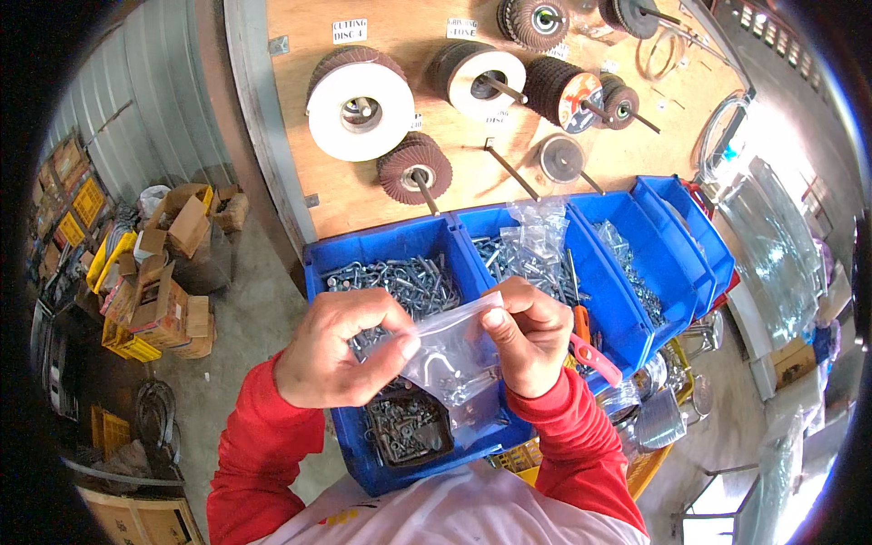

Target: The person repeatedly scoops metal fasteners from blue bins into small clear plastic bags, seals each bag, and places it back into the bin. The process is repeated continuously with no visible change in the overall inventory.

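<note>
A small clear plastic bag [454, 386] hangs between my two hands, above the leftmost blue bin [381, 238]. My left hand [331, 350] pinches its upper left corner between thumb and forefinger. With thumb and fingers closed, my right hand [534, 338] grips the upper right end. A bent metal hook shows through the film; I cannot tell whether it lies inside the bag or behind it. Below the hands, the bin holds a heap of bolts and hooks [400, 280]. At its near end sits a dark tray [445, 431] of small screws.
More blue bins [668, 263] with metal hardware and plastic bags run to the right. An orange-handled screwdriver [581, 325] and a pink-handled tool [595, 359] lie beside my right hand. Grinding discs [359, 109] hang on pegs from the wooden board [300, 54]. Cardboard boxes [154, 309] stand left.
</note>
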A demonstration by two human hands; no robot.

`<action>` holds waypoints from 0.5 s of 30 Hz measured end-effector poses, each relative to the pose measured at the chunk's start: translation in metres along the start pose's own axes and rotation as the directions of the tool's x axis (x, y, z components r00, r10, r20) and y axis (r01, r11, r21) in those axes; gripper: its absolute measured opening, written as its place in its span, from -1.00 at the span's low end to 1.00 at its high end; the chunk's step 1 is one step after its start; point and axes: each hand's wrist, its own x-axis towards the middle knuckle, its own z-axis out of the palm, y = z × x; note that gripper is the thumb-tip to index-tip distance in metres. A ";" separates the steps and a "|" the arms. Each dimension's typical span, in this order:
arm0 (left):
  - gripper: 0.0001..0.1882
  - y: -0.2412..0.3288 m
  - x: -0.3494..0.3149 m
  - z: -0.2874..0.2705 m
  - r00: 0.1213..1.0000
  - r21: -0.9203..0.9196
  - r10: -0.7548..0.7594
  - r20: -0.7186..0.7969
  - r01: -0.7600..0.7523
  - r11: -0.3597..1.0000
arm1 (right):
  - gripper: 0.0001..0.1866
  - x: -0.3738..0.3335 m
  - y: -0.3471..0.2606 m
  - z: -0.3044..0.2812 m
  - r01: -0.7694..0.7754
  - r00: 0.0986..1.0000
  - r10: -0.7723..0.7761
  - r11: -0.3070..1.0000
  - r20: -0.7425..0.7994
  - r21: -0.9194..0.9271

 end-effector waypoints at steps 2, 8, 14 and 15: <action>-0.91 0.006 0.002 0.015 0.994 -0.006 0.027 -0.107 -0.028 1.000 | -0.95 -0.001 -0.011 0.001 0.049 0.999 -0.044 0.978 0.027 -0.201; -0.91 0.007 0.014 0.026 0.995 0.140 0.095 -0.033 -0.089 0.986 | -0.94 -0.003 -0.019 0.005 0.172 0.985 -0.153 0.927 0.081 -0.334; -0.94 0.010 0.010 0.030 0.996 0.189 0.086 0.038 -0.092 0.978 | -0.92 -0.021 -0.020 -0.001 0.242 0.970 -0.202 0.879 0.139 -0.411; -0.94 0.010 0.008 0.030 0.997 0.198 0.057 0.060 -0.068 0.978 | -0.92 -0.023 -0.019 -0.001 0.256 0.967 -0.233 0.859 0.107 -0.443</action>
